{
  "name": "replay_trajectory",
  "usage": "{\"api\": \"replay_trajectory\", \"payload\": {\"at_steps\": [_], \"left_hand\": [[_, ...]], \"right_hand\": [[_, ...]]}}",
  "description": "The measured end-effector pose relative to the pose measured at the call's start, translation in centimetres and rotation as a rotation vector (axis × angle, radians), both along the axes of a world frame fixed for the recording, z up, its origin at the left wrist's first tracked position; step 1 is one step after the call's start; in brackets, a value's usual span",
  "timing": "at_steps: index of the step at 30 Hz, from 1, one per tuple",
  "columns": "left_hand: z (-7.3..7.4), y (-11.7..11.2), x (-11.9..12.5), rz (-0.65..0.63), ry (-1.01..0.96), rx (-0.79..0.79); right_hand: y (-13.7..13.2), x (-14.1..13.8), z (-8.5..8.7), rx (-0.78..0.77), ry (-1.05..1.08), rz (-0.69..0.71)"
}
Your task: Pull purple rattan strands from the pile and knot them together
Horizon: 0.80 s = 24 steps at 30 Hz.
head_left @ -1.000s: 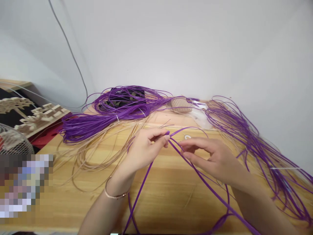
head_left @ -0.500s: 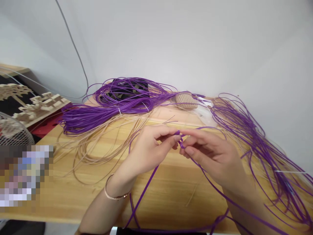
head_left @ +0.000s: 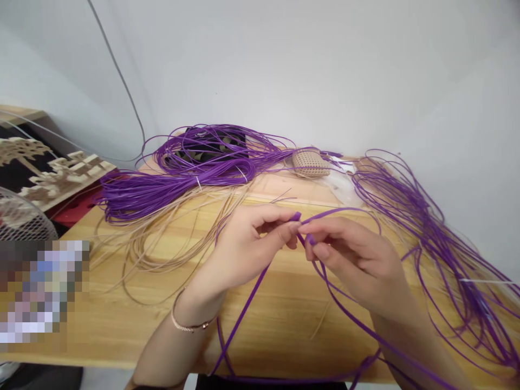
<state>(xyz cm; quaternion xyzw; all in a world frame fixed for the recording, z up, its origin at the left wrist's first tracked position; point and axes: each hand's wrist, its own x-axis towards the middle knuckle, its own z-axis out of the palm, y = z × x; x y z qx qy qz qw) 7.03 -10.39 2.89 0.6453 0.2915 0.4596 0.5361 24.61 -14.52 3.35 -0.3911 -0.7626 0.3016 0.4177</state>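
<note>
My left hand [head_left: 255,244] pinches a small folded or woven bit of purple strip between thumb and forefinger, above the middle of the table. Close beside it, my right hand [head_left: 357,260] grips a purple strip [head_left: 347,311] between thumb and fingertips; the strip's held part shows at the tips. Long ends of the strips trail down past both wrists to the table's front edge, and one loop arcs behind my right hand. How the strips cross between the fingers is partly hidden.
Behind lie a tied purple bundle [head_left: 150,192], tan strands [head_left: 162,260] and a small woven tan piece [head_left: 311,163]. More loose purple strands [head_left: 442,244] spread along the right. A fan guard [head_left: 26,216] and a carved wooden piece [head_left: 69,176] stand at the left. A wall closes the back.
My right fingertips have drawn slightly right, away from my left hand, and the strip between them has opened out. My left hand keeps its pinch in nearly the same place.
</note>
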Motion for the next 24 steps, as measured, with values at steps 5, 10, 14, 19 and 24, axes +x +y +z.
{"api": "replay_trajectory", "payload": {"at_steps": [5, 10, 14, 19, 24], "left_hand": [[0.0, 0.3, -0.1, 0.024, -0.014, -0.024], [0.1, 0.3, 0.1, 0.037, 0.013, -0.016], [0.0, 0.2, 0.1, 0.038, 0.013, 0.001], [-0.1, 0.0, 0.0, 0.018, 0.023, 0.010], [0.1, -0.2, 0.0, -0.007, 0.024, 0.008]], "right_hand": [[-0.4, 0.6, 0.8, -0.172, 0.119, 0.015], [-0.1, 0.3, 1.7, -0.366, 0.185, -0.015], [0.5, 0.1, 1.9, -0.590, 0.187, -0.005], [0.9, 0.1, 2.2, -0.710, 0.239, -0.005], [0.9, 0.0, 2.6, -0.728, 0.248, -0.006]]}}
